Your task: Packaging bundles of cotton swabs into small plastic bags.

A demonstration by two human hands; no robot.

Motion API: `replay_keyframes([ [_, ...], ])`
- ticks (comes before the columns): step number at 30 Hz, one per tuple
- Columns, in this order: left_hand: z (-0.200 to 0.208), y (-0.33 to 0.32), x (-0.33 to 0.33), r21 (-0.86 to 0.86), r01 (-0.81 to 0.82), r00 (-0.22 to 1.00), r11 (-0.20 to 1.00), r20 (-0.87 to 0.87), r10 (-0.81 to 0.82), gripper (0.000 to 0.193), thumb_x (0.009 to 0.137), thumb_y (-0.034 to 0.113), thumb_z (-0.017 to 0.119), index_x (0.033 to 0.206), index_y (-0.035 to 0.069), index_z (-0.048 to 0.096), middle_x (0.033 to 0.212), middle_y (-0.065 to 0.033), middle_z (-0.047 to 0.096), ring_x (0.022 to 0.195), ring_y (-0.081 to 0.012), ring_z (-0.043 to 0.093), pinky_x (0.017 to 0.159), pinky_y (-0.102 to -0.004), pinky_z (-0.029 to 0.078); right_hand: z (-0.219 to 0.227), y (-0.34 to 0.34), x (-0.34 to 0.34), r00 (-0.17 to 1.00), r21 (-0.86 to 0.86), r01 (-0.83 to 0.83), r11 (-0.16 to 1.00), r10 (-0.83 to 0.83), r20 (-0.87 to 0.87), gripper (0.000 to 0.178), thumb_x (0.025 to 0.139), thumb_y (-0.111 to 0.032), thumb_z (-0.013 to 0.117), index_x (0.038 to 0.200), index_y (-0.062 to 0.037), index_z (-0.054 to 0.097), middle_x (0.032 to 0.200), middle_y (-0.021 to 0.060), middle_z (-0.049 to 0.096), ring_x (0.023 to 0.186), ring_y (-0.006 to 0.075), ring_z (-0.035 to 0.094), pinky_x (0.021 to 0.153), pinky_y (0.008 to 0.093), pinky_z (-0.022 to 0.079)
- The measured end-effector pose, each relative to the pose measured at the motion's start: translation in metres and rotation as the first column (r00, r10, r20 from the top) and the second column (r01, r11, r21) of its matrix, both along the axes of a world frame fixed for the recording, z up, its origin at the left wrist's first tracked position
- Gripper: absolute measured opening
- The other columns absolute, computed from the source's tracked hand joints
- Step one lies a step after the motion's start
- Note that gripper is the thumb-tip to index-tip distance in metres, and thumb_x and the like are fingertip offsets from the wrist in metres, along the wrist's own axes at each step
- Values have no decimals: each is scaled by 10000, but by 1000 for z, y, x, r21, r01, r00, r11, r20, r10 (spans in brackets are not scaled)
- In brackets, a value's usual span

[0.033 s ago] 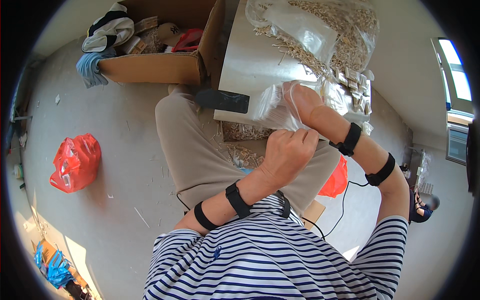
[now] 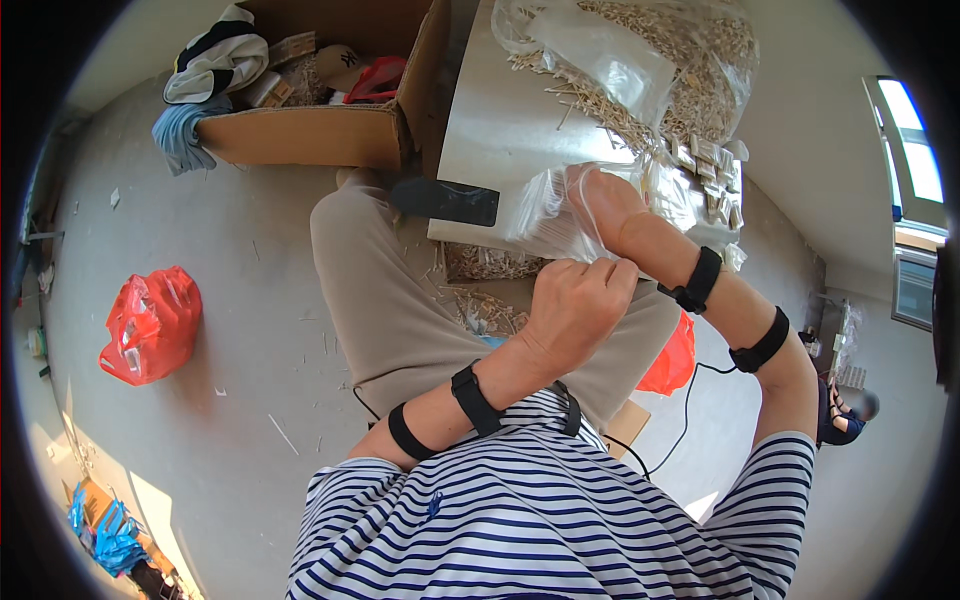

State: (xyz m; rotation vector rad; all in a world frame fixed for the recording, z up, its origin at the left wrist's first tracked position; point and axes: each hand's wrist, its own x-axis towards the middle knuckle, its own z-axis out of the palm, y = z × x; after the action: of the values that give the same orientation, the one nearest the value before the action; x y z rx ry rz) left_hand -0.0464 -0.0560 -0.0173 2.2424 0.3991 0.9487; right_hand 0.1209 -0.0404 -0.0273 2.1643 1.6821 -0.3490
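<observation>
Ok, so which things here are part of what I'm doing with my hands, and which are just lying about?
Likely part of it:
clear plastic at your left hand and right hand
small sticks on the table
small packets

Apparently just lying about:
red bag on the floor at left
cardboard box
blue plastic, lower left

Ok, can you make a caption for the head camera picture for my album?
Left hand pinching clear plastic, right hand just beyond, at a table heaped with thin sticks.
</observation>
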Motion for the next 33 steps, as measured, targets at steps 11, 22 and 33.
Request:
replay_keyframes([
  [11,0,18,-8,-72,2,1000,997,-26,-4,178,771,126,742,855,84,590,667,-55,571,537,-267,580,500,-367,443,10,-6,1,991,-42,-127,991,125,-35,187,824,-127,580,914,21,649,960,235,681,861,356,694,718,431,566],
  [22,-2,18,-9,-107,138,989,985,65,-131,334,588,72,792,853,77,588,733,-70,584,636,-280,599,562,-389,458,-6,5,-6,969,-51,-217,975,221,105,175,814,-57,603,946,-26,712,957,180,708,897,330,703,745,392,577],
  [33,4,19,-3,-106,161,987,981,25,-159,171,739,47,752,774,60,585,674,-88,572,568,-290,576,513,-371,439,46,-16,0,973,56,-159,986,166,-163,141,737,-1,607,852,10,687,900,217,681,809,352,693,691,425,557],
])
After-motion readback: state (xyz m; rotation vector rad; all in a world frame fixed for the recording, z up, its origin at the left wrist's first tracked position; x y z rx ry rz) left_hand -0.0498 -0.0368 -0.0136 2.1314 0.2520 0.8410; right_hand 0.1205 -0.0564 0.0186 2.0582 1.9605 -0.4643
